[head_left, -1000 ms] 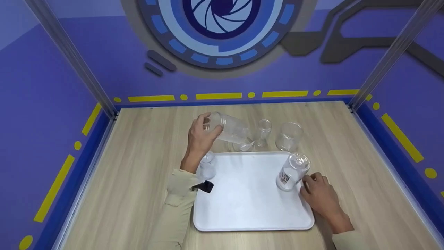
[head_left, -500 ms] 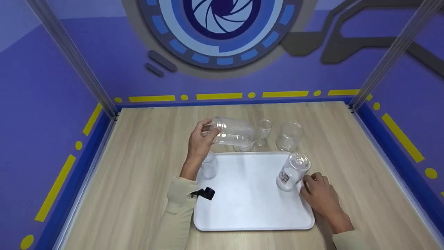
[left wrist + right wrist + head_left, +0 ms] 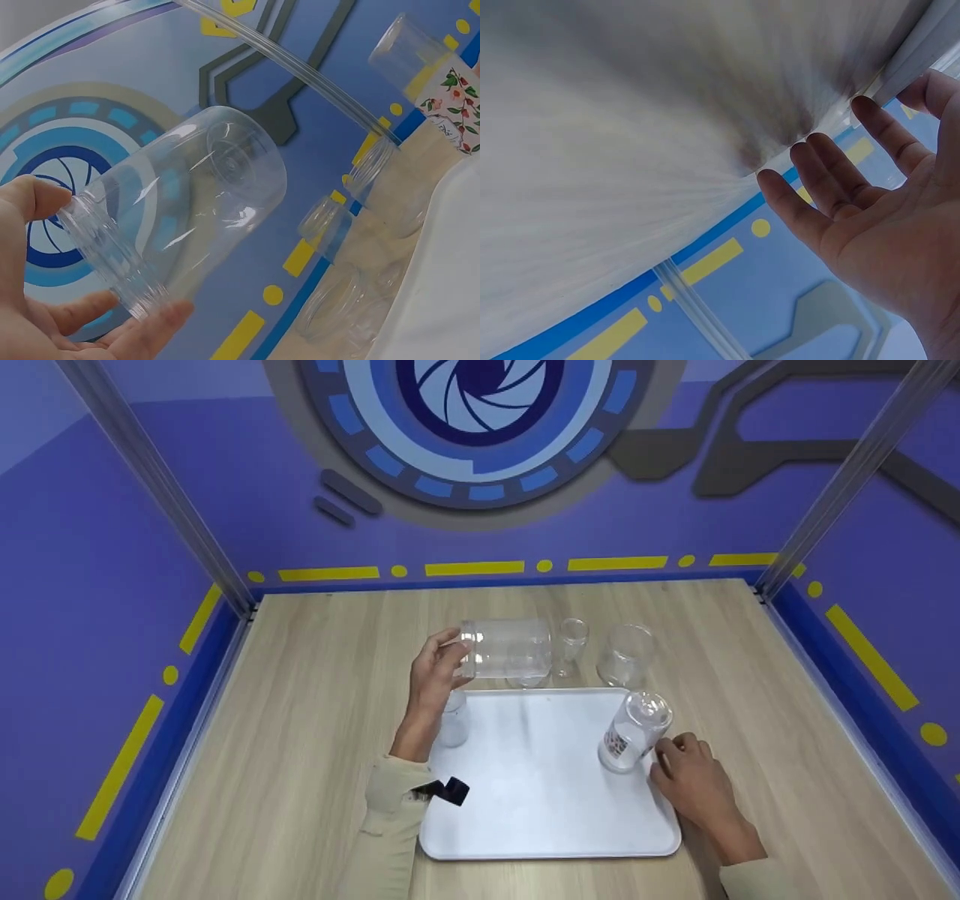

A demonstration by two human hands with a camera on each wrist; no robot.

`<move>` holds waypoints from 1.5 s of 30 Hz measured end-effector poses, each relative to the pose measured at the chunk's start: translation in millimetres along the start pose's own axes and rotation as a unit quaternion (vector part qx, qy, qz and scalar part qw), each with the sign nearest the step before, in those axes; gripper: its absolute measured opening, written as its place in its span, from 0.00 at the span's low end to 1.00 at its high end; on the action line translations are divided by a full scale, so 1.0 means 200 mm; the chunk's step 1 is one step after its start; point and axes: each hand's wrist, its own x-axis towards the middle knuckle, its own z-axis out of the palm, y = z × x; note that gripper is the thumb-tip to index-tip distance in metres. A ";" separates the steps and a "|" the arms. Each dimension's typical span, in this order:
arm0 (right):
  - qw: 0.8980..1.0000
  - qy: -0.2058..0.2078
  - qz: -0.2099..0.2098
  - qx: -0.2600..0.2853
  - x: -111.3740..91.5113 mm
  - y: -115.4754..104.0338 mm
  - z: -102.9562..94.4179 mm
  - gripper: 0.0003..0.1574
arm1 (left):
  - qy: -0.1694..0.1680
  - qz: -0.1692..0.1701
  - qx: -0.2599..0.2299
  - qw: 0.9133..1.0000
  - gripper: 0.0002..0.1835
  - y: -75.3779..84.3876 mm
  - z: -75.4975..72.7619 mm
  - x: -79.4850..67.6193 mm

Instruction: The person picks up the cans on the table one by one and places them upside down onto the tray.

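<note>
My left hand (image 3: 433, 673) grips a clear, wide jar (image 3: 514, 649) by its ridged neck. The jar lies level in the air above the back of the table, its base pointing right. In the left wrist view, thumb and fingers wrap the neck of the jar (image 3: 195, 191), and it looks see-through with nothing inside. My right hand (image 3: 696, 784) rests on the table at the tray's right edge, fingers loosely bent and holding nothing. Close to it, a tall clear glass with a flowered print (image 3: 634, 733) stands on the white tray (image 3: 540, 802).
A small clear bottle (image 3: 453, 725) stands at the tray's back left corner, partly behind my left wrist. Behind the tray are a small stemmed glass (image 3: 573, 639), a wide clear tumbler (image 3: 626, 656) and a low glass piece (image 3: 527, 682) partly covered by the jar. Purple walls (image 3: 480, 540) enclose the table.
The jar has turned from tilted, base down to the right, to level. My left hand has come slightly down and nearer. My right hand has stayed put.
</note>
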 end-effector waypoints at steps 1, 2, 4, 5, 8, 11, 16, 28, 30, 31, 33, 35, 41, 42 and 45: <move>1.000 0.000 0.000 -0.001 0.00 0.00 0.00 0.19 | 0.001 -0.002 -0.007 1.000 0.32 0.00 0.00 0.00; 1.000 0.001 0.000 0.000 0.00 0.00 0.00 0.19 | 0.001 -0.004 -0.013 1.000 0.32 0.00 0.00 -0.01; 1.000 0.003 -0.001 -0.001 0.00 0.00 0.00 0.18 | 0.001 -0.003 -0.018 1.000 0.32 -0.01 0.00 -0.01; 1.000 0.004 -0.002 -0.002 0.00 0.00 0.00 0.18 | 0.001 -0.002 -0.020 1.000 0.32 -0.01 0.00 -0.01; 1.000 0.007 -0.003 -0.002 0.00 0.00 0.00 0.17 | 0.003 0.000 -0.023 1.000 0.33 -0.01 0.01 -0.03; 1.000 0.010 -0.004 -0.002 0.00 0.00 0.01 0.16 | 0.002 0.003 -0.024 1.000 0.33 -0.01 0.01 -0.04; 1.000 0.014 -0.006 -0.003 0.00 -0.01 0.01 0.16 | -0.002 0.007 -0.029 1.000 0.34 -0.01 0.00 -0.05; 0.997 -0.042 0.032 0.050 0.01 0.00 -0.06 0.18 | -0.004 0.019 -0.029 0.999 0.33 -0.03 -0.01 -0.07; 0.995 -0.045 0.044 0.083 0.02 0.00 -0.10 0.20 | -0.003 0.020 -0.029 0.999 0.33 -0.03 -0.01 -0.08; 0.993 -0.046 0.051 0.100 0.03 0.00 -0.13 0.22 | -0.002 0.021 -0.028 0.999 0.34 -0.03 -0.01 -0.08; 0.988 -0.040 0.064 0.132 0.05 0.00 -0.17 0.25 | -0.002 0.021 -0.028 0.999 0.34 -0.03 -0.01 -0.08; 0.985 -0.027 0.072 0.157 0.07 0.00 -0.22 0.27 | -0.003 0.022 -0.030 0.999 0.34 -0.03 -0.01 -0.08; 0.976 0.027 0.059 0.206 0.14 -0.02 -0.35 0.29 | -0.006 0.027 -0.031 0.999 0.34 -0.03 -0.02 -0.09; 0.975 0.034 0.054 0.212 0.14 -0.02 -0.37 0.29 | -0.006 0.028 -0.030 0.999 0.35 -0.03 -0.02 -0.09; 0.973 0.056 0.044 0.221 0.16 -0.06 -0.42 0.29 | -0.006 0.028 -0.029 0.999 0.35 -0.02 -0.01 -0.08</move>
